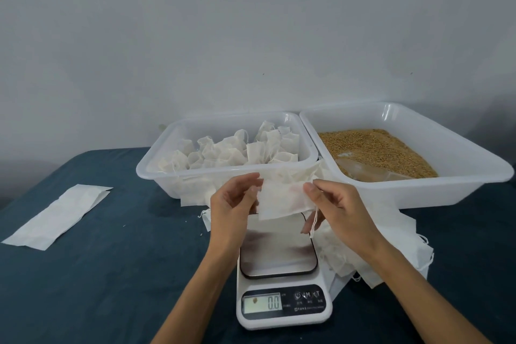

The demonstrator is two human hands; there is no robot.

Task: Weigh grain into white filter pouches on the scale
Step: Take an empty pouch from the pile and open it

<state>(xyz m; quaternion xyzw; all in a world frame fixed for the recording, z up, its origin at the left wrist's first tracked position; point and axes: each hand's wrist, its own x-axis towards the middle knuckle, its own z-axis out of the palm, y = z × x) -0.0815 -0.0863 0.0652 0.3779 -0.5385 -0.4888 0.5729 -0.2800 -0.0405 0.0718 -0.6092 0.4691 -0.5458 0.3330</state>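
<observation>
A white kitchen scale (282,299) stands on the dark blue cloth in front of me, its display reading 0.0 and its steel plate bare. Above the plate I hold an empty white filter pouch (282,201) flat between both hands. My left hand (234,204) pinches its left edge, and my right hand (335,204) pinches its right edge, where a drawstring hangs down. Brown grain (374,148) fills the white tray (446,148) at the back right, with a clear scoop lying in it.
A white bin (156,170) at the back centre holds several filled pouches. A heap of empty pouches (385,257) lies right of the scale. A flat white paper strip (58,215) lies at the left. A grey wall stands behind.
</observation>
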